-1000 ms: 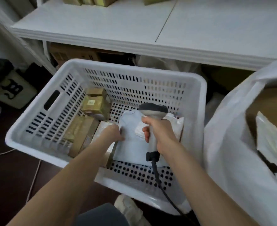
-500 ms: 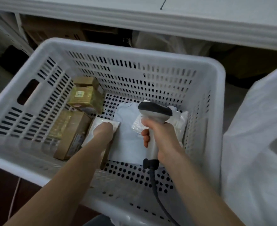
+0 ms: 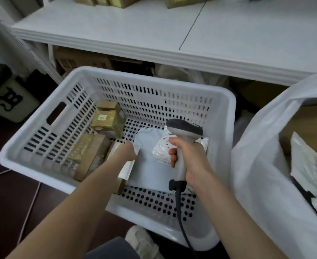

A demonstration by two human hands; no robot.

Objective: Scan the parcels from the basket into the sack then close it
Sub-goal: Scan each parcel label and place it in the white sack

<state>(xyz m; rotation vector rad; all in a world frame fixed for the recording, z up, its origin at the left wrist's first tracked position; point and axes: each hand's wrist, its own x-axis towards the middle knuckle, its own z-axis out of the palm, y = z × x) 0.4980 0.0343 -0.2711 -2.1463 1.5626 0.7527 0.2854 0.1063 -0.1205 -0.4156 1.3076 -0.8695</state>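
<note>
A white perforated basket (image 3: 41, 146) sits on the floor below me. Inside lie taped brown boxes (image 3: 90, 156), a yellowish box (image 3: 105, 120), a pale grey mailer bag (image 3: 150, 171) and a small white padded parcel (image 3: 161, 150). My left hand (image 3: 125, 152) reaches into the basket and holds the left edge of a white parcel (image 3: 125, 168) beside the grey mailer; its fingers are hidden. My right hand (image 3: 189, 159) grips a grey barcode scanner (image 3: 183, 131) above the mailer, head pointing into the basket. The white sack (image 3: 266, 184) stands open at the right with parcels inside.
A white table (image 3: 154, 30) spans the back, with cardboard boxes on top and beneath it. The scanner's black cable (image 3: 183, 230) trails toward me. A thin cord (image 3: 28, 206) lies on the dark floor at left. My shoe (image 3: 142, 240) is near the basket's front.
The view has tilted up and back, showing the table again. My left hand shifted slightly right along the white parcel's edge. The scanner stays over the mailer.
</note>
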